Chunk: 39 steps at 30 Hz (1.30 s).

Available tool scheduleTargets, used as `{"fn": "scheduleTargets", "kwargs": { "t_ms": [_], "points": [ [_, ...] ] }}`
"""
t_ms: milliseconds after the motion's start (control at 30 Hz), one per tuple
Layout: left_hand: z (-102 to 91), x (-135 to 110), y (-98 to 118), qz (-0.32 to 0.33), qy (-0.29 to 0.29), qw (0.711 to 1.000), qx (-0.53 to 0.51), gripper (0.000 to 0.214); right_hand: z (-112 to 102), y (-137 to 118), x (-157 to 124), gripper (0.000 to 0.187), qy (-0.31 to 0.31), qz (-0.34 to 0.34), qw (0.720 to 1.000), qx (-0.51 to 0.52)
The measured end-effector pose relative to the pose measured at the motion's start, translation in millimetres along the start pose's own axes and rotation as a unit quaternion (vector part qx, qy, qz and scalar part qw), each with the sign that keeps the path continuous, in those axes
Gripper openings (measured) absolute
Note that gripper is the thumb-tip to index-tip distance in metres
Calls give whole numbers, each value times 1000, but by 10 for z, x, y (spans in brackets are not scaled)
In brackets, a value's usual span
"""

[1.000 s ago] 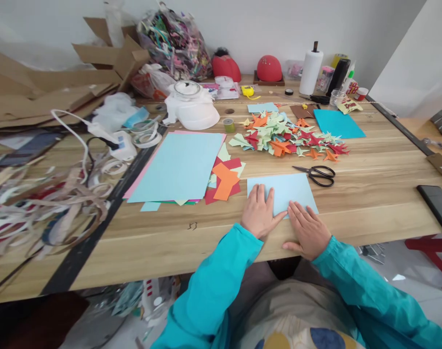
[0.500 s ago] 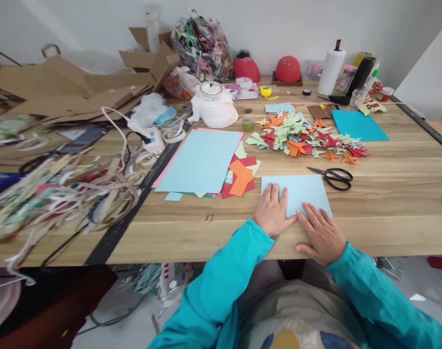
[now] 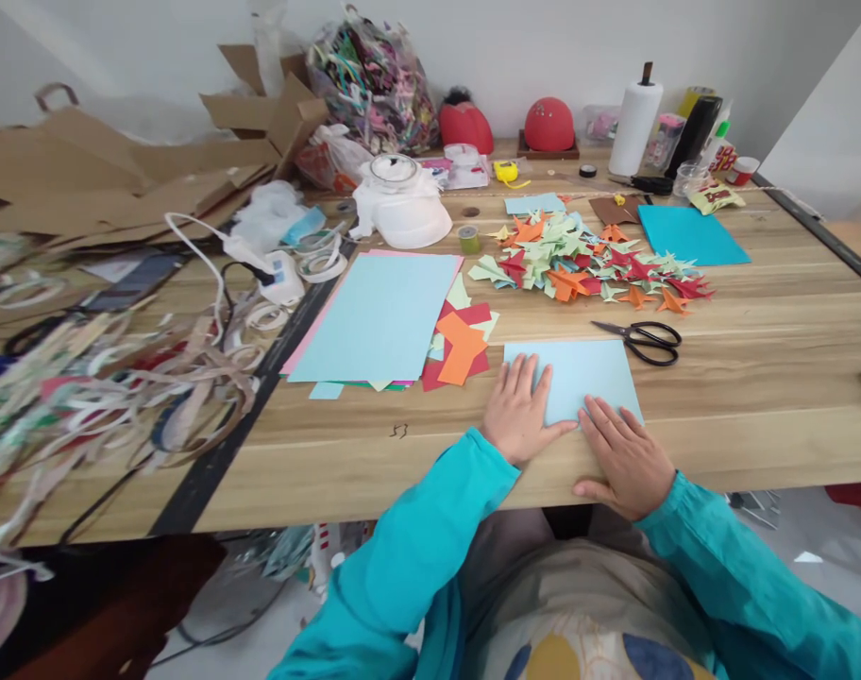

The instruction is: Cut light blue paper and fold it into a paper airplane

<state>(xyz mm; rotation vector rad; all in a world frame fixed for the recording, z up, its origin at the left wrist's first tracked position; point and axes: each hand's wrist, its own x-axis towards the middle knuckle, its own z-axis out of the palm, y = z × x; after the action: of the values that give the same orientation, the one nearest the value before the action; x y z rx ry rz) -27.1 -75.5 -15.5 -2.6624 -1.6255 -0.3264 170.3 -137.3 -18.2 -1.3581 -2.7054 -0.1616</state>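
A light blue sheet of paper [image 3: 587, 370] lies flat on the wooden table before me. On its left part rests my left hand [image 3: 519, 408], open, fingers stretched out. My right hand [image 3: 625, 455] lies open and flat across its near right edge. Both palms reach past the near edge onto the wood. Black-handled scissors [image 3: 641, 341] lie just beyond the sheet's right side, blades pointing left. Left of the sheet are orange and red paper scraps [image 3: 462, 347], beside a stack of coloured paper [image 3: 378, 316] with a light blue sheet on top.
Behind the sheet is a pile of small folded paper pieces [image 3: 572, 260]; a bright blue sheet [image 3: 692, 235] lies to its right. A spool [image 3: 468, 238] stands near the stack. Tangled straps [image 3: 182, 387] and cardboard [image 3: 133, 175] crowd the left. A white roll [image 3: 635, 129] stands at the back.
The view has shifted slightly. My left hand lies a little further left on the sheet, and the gap between my hands is slightly wider. Both hands stay flat.
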Motion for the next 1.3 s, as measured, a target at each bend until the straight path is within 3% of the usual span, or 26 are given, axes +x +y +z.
{"fn": "scheduleTargets", "kwargs": {
  "t_ms": [333, 500, 633, 700, 767, 867, 1067, 1300],
  "points": [
    [-189, -319, -358, -55, -45, 997, 24, 66, -13, 0, -5, 89, -8, 1, 1000, 21],
    [-271, -454, -500, -86, -64, 994, 30, 54, -53, -14, 6, 78, -19, 5, 999, 49],
    [-283, -531, -267, -94, 15, 995, 39, 48, -60, -27, 13, 74, -20, 12, 998, 66],
    [-234, -574, -31, -21, 37, 999, -8, 49, -54, -38, 19, 73, -15, 17, 998, 65],
    [-167, -617, 197, 73, -4, 996, -49, 53, -53, -48, 25, 73, -10, 17, 998, 56],
    [-104, -654, 380, 94, -34, 994, -44, 59, -86, -45, 7, 73, -7, 15, 999, 41],
    [-174, -640, 299, 97, -46, 993, -57, 54, -207, 60, -182, 58, -22, 45, 999, 16],
    [-242, -719, 106, 111, -55, 989, -78, 50, -174, 141, -366, 57, -3, 48, 999, -5]
  ]
}}
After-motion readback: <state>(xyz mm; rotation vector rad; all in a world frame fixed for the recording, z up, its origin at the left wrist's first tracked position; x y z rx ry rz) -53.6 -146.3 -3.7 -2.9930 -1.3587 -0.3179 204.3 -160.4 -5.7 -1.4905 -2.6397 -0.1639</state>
